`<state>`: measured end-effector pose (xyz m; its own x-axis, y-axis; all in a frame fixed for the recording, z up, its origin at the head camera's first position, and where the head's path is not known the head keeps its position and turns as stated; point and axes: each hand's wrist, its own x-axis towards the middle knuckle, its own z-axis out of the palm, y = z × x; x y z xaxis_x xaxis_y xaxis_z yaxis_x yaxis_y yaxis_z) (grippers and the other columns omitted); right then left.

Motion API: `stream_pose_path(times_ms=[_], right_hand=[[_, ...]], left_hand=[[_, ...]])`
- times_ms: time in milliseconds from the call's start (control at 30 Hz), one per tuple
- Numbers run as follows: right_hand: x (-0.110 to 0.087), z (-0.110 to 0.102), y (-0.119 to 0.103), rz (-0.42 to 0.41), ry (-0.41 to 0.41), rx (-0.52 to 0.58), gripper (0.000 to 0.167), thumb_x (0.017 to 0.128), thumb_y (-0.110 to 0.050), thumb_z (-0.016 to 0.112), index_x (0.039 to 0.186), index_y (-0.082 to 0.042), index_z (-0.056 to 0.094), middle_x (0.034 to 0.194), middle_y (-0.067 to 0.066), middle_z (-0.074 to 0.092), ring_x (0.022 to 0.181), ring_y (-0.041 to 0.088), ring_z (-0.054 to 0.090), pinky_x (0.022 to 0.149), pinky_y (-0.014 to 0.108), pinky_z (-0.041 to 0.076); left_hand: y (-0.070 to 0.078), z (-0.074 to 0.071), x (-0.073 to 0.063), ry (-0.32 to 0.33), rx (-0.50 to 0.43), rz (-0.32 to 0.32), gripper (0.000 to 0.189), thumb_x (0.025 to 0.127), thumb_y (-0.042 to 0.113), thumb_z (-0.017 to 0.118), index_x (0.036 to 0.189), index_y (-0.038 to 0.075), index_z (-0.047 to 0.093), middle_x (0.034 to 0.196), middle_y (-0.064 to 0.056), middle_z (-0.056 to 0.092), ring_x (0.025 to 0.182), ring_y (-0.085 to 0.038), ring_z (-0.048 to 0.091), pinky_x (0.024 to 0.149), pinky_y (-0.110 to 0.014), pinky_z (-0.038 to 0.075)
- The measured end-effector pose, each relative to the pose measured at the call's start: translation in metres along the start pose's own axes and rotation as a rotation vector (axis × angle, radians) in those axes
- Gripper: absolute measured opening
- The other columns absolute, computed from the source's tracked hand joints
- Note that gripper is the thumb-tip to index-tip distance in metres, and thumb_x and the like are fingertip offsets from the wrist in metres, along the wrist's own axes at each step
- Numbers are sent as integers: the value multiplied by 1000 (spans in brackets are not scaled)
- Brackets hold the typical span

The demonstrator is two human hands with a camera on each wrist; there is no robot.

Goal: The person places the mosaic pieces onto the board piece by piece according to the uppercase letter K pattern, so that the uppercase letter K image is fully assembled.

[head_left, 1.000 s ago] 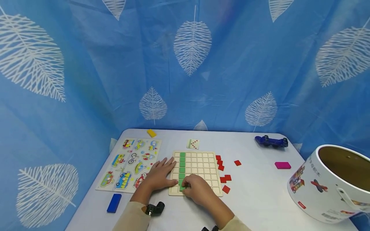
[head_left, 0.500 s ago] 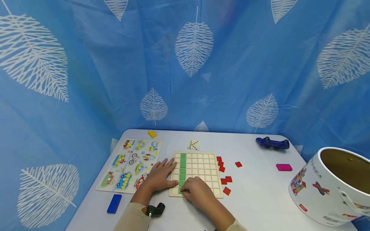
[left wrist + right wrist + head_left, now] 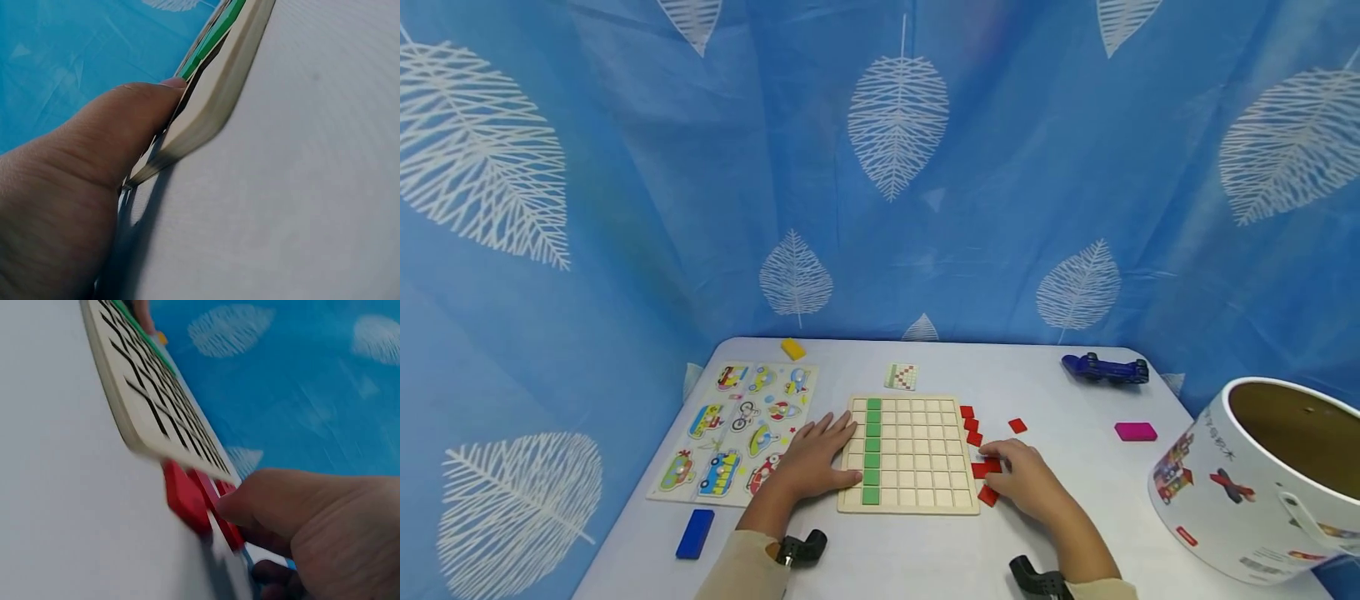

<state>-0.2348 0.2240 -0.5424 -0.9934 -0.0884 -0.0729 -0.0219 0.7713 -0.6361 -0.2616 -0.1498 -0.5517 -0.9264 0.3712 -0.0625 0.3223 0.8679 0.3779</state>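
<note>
the red tiles lay loose on the table, just right of the board, one of them farther right, apart from the rest. they looked thin, stiff and light, likely smooth enough to skid under a fingertip; a pinch across two opposite edges seemed the best hold. the right hand was over the nearer group, fingers bent, thumb beside a tile; whether it had hold of one could not be told. the left hand lay spread over the board's left edge, fingers extended, gripping nothing, its thumb near the green tiles. the board looked light too, so its rim seemed the place to steady it. the right hand partly hid the tiles beneath it, the pattern on the card was too small to read, and the right wrist view was blurred.
</note>
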Motion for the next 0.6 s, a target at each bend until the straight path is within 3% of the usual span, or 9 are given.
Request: stream_pose_path(times_ms=[100, 200, 367, 600], right_hand=[[-1, -8, 17, 14, -40, 3, 43, 88, -9, 76, 129, -20, 72, 141, 6, 64, 137, 33, 52, 116, 62, 41], [-2, -7, 22, 7, -38, 4, 40, 88, -9, 76, 127, -19, 73, 137, 6, 65, 131, 31, 56, 114, 61, 44], [-2, -4, 22, 28, -1, -34, 32, 89, -10, 77, 120, -17, 74, 125, 6, 66, 117, 27, 60, 109, 59, 49], [1, 0, 16, 22, 50, -29, 25, 90, -9, 76, 115, -12, 75, 119, 8, 66, 115, 28, 60, 108, 58, 50]], left_hand=[[0, 0, 0, 1, 1, -8, 97, 85, 70, 69, 164, 24, 37, 174, 4, 25, 163, -29, 18, 129, -59, 15], [-1, 1, -1, 1, 4, -8, 97, 85, 71, 68, 164, 25, 37, 174, 5, 25, 163, -29, 17, 130, -58, 14], [-1, 3, 0, -3, 3, 1, 97, 85, 73, 67, 165, 25, 37, 174, 5, 25, 163, -29, 17, 129, -58, 14], [-3, 4, 1, 8, 13, -3, 97, 85, 74, 65, 165, 25, 36, 174, 5, 25, 163, -28, 17, 130, -57, 15]])
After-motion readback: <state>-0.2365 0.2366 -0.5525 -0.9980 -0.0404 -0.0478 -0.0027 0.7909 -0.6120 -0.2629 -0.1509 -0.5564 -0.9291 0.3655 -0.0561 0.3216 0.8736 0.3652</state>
